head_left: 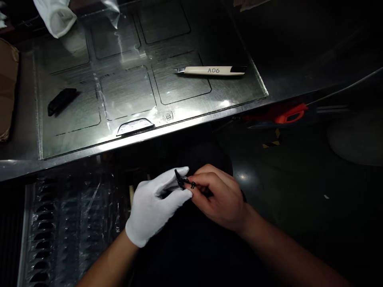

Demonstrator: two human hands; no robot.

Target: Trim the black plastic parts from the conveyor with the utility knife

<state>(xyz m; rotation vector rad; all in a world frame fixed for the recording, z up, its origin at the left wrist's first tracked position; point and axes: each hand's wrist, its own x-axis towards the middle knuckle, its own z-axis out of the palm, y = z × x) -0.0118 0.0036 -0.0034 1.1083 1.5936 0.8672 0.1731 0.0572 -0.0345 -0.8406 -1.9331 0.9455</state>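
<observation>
A small black part [180, 180] is held between my two hands, below the front edge of the table. My left hand [158, 201], in a white glove, grips it between thumb and fingers. My bare right hand [220, 195] pinches its right side with thumb and forefinger. Another black piece [62, 101] lies on the left of the glass sheet [128, 93]. A cream knife marked A06 [214, 70] rests on the right of the glass, blade pointing left. Near the front edge is a whitish trapezoid shape [135, 126] with a dark outline.
A cardboard box [7, 87] stands at the far left, and a white cloth item [58, 18] hangs at the top left. Trays of black pieces under plastic [68, 227] sit at lower left. A red-handled tool [290, 114] is beyond the table edge at right.
</observation>
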